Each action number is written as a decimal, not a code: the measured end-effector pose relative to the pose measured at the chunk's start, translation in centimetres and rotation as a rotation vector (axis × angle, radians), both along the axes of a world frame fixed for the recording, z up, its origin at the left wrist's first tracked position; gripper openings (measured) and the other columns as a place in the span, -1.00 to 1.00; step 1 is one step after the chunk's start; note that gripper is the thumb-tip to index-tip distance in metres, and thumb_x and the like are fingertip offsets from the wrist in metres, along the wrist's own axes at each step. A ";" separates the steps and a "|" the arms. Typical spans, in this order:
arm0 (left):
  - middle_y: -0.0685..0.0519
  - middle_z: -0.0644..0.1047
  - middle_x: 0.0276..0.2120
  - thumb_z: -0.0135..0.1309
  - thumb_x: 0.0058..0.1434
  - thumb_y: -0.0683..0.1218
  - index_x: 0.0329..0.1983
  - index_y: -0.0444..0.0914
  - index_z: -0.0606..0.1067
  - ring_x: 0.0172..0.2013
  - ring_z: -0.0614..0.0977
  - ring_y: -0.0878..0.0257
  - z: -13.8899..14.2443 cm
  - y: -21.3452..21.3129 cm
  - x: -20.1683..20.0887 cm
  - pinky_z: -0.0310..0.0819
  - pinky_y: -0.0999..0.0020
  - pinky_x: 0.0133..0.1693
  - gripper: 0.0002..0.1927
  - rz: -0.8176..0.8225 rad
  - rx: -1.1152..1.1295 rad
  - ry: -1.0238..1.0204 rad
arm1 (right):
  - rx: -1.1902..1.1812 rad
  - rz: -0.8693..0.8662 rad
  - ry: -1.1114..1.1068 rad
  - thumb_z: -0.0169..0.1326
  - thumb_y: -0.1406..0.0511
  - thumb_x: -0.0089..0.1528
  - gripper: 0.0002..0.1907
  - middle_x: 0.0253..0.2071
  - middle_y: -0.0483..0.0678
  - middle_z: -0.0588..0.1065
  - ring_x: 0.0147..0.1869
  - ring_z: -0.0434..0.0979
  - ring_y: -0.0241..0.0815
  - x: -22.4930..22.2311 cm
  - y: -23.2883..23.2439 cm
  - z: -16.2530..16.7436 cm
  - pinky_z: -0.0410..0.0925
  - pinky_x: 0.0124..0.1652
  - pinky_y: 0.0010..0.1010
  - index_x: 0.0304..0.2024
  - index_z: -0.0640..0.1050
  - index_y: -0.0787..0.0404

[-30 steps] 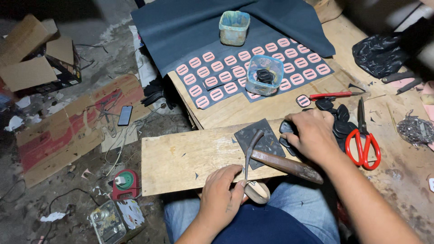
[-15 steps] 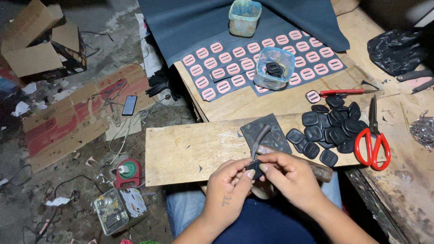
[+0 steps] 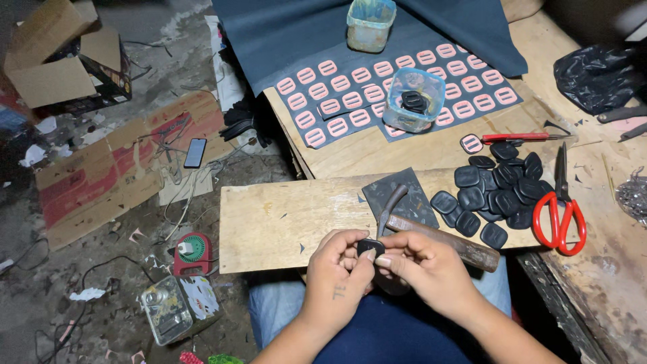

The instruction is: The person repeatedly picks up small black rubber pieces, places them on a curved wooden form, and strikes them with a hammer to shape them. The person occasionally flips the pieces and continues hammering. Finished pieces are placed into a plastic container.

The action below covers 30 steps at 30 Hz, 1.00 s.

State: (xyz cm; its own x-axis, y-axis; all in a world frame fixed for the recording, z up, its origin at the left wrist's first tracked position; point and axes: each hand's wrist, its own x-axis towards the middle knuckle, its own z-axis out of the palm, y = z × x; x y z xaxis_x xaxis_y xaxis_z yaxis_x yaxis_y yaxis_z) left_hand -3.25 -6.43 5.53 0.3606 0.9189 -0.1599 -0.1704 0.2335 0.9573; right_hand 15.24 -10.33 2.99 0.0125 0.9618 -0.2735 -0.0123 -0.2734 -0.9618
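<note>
My left hand and my right hand meet in front of my lap, both pinching one small black rounded-square piece between the fingertips. Just behind them a hammer with a wooden handle lies across a dark square pad on the wooden board. A heap of the same black pieces lies to the right of the pad, beside red-handled scissors.
A dark sheet carrying rows of pink pieces lies on the table, with a clear tub on it and another tub behind. A black bag sits far right. Cardboard, a phone and cables litter the floor.
My right hand left the heap of black pieces and came back to meet my left hand. Both now hold one black piece, turned slightly between the fingers.
</note>
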 end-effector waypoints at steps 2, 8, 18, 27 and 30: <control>0.02 0.51 -0.37 0.05 0.25 -0.33 0.05 -0.41 0.40 -0.48 0.51 0.45 -0.2 0.0 -0.1 0.39 0.55 -0.48 -0.71 -0.039 -0.063 -0.085 | 0.013 0.037 0.193 0.18 0.41 0.23 -0.75 -0.33 -0.03 0.60 -0.31 0.57 -0.35 0.4 0.2 -0.1 0.44 -0.27 -0.47 -0.05 0.61 0.41; 0.05 0.44 -0.09 0.13 0.20 -0.34 -0.01 -0.44 0.49 -0.28 0.53 0.45 0.1 -0.2 -0.2 0.51 0.57 -0.24 -0.72 -0.055 0.262 0.074 | -0.058 0.031 0.289 0.21 0.43 0.12 -0.68 -0.21 -0.14 0.63 -0.19 0.59 -0.40 0.8 0.1 -1.5 0.45 -0.13 -0.50 -0.06 0.62 0.33; 0.02 0.50 -0.12 0.18 0.17 -0.27 0.08 -0.37 0.47 -0.22 0.62 0.36 0.5 -0.4 0.5 0.57 0.51 -0.17 -0.61 0.014 0.229 0.059 | -0.027 -0.121 0.474 0.16 0.33 0.27 -0.84 -0.31 -0.02 0.60 -0.26 0.58 -0.25 0.3 -0.2 -3.1 0.43 -0.17 -0.39 -0.21 0.58 0.35; -0.03 0.58 -0.11 0.02 0.35 -0.22 0.04 -0.43 0.53 -0.10 0.60 0.31 -0.7 -0.2 0.3 0.49 0.40 -0.03 -0.75 -0.035 0.444 0.030 | -0.162 -0.079 0.745 0.05 0.21 0.31 -0.75 -0.26 -0.07 0.57 -0.21 0.58 -0.26 -1.1 0.0 -1.7 0.47 -0.14 -0.33 -0.13 0.57 0.28; 0.04 0.58 -0.35 0.04 0.37 -0.18 -0.05 -0.40 0.57 -0.39 0.55 0.39 -1.9 -0.4 0.3 0.49 0.47 -0.30 -0.79 -0.021 0.114 0.040 | -0.158 -0.070 0.522 0.09 0.25 0.29 -0.77 -0.29 -0.07 0.56 -0.26 0.56 -0.29 -1.2 -0.1 -1.8 0.46 -0.22 -0.39 -0.14 0.58 0.30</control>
